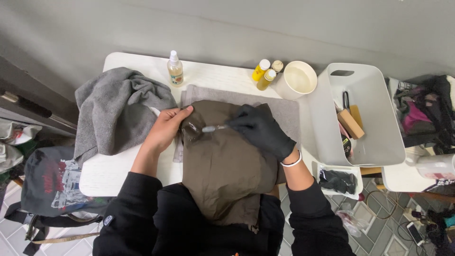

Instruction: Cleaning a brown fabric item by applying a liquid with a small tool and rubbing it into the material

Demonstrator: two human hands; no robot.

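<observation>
An olive-brown garment [225, 166] lies over a grey mat [284, 111] on the white table [118, 168] and hangs down toward my lap. My bare left hand [167, 127] presses the garment's upper left edge, thumb on the cloth. My right hand [262, 130], in a black glove, grips a small brush [212, 128] whose pale tip touches the garment just right of my left thumb.
A crumpled grey sweater [116, 109] covers the table's left. At the back stand a clear spray bottle [175, 69], small yellow bottles [264, 75] and a white cup [298, 79]. A white bin [374, 111] with tools sits right, and a small tray holds black gloves [337, 180].
</observation>
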